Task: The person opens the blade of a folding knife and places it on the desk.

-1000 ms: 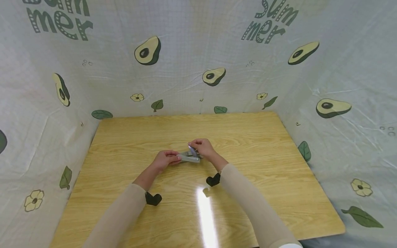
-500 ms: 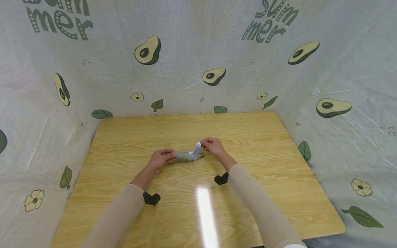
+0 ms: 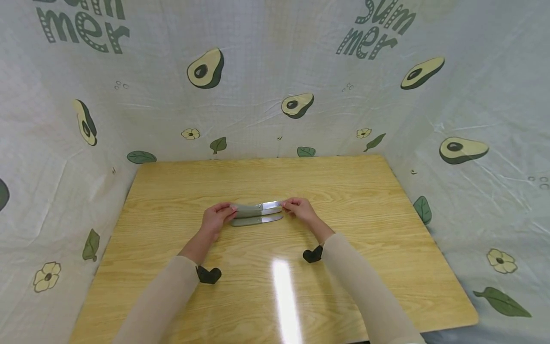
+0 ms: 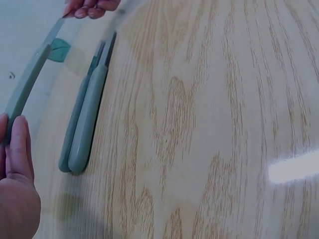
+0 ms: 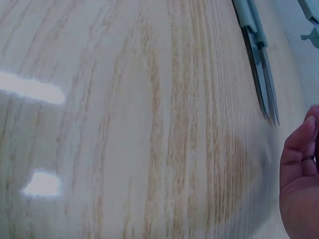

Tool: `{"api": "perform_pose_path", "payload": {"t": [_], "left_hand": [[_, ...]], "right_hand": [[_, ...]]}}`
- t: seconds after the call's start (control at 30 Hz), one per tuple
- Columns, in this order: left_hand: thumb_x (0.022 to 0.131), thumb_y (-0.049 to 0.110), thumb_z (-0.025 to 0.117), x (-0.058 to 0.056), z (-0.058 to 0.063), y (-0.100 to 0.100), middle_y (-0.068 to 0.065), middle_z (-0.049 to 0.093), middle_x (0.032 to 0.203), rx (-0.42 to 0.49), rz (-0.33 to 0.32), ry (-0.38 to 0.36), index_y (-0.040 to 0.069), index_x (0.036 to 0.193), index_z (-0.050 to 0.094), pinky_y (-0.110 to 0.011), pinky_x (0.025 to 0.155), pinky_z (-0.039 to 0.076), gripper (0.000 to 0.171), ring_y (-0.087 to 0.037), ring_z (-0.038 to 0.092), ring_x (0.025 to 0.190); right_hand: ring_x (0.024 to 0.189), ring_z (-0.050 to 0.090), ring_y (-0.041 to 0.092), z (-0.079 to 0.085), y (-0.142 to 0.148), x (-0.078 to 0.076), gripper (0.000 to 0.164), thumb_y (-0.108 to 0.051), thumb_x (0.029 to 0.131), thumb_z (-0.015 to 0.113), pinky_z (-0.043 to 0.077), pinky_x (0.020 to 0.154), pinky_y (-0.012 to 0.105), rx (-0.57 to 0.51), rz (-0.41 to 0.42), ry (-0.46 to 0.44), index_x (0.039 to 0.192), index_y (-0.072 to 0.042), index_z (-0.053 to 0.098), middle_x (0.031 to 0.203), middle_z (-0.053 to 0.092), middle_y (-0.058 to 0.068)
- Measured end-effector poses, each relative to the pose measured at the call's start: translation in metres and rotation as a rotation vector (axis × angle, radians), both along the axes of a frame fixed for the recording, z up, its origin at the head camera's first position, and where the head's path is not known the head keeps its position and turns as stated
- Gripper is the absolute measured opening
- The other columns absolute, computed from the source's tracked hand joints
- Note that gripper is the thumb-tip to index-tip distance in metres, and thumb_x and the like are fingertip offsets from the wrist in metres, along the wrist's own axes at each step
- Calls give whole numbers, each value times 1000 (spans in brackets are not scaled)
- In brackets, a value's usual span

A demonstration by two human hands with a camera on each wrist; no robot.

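Note:
In the head view a folding knife (image 3: 247, 208) with a grey-green handle is stretched between both hands, its blade (image 3: 271, 205) in line with the handle. The handle's butt end is pinched by my left hand (image 3: 214, 220). My right hand (image 3: 301, 209) pinches the blade near its tip. The left wrist view shows this knife (image 4: 29, 82) raised off the table. Two similar knives lie side by side below it with blades out, the nearer knife (image 4: 90, 119) and the farther knife (image 4: 74, 124). In the right wrist view my right hand (image 5: 301, 181) is partly cut off.
The wooden table (image 3: 172, 186) carries a bright light reflection (image 3: 285, 296) toward its front. A patterned sheet (image 3: 258, 57) with avocados and leaves hangs behind the table and along both sides.
The blade of the held knife stood at an angle and has swung out straight, moved by my right hand toward the right. My left hand has shifted slightly left, still holding the handle.

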State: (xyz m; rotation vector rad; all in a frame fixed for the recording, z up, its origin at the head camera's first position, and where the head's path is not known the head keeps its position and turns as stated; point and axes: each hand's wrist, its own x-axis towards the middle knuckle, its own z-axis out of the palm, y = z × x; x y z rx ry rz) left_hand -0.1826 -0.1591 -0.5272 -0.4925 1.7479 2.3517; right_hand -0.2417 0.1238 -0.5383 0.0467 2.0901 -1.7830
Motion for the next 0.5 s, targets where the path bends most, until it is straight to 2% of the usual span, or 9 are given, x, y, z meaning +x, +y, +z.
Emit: {"api": "perform_pose_path", "payload": {"t": [0.1,0.33,0.5], "left_hand": [[93,-1,60,0,2,-1,6,66,81,27,25,-4,-7,119,53,-27,92,57,28,-5,70,78],[92,-2,61,2,1,-2,5,67,80,40,28,6,-1,108,59,-23,85,60,16,-6,70,77],[92,-2,60,2,0,-3,4,67,80,40,17,13,-2,108,59,-25,86,59,16,-6,70,77]], "right_hand": [[81,60,14,-2,-1,3,17,-17,93,66,51,67,24,6,9,-11,94,-1,70,80,69,-3],[82,61,15,-4,-1,4,23,-18,93,65,49,66,24,16,20,-17,100,4,69,79,70,-5],[84,62,14,-3,-3,3,20,-16,94,63,55,75,26,-51,-9,-24,102,2,67,85,69,-3]]}}
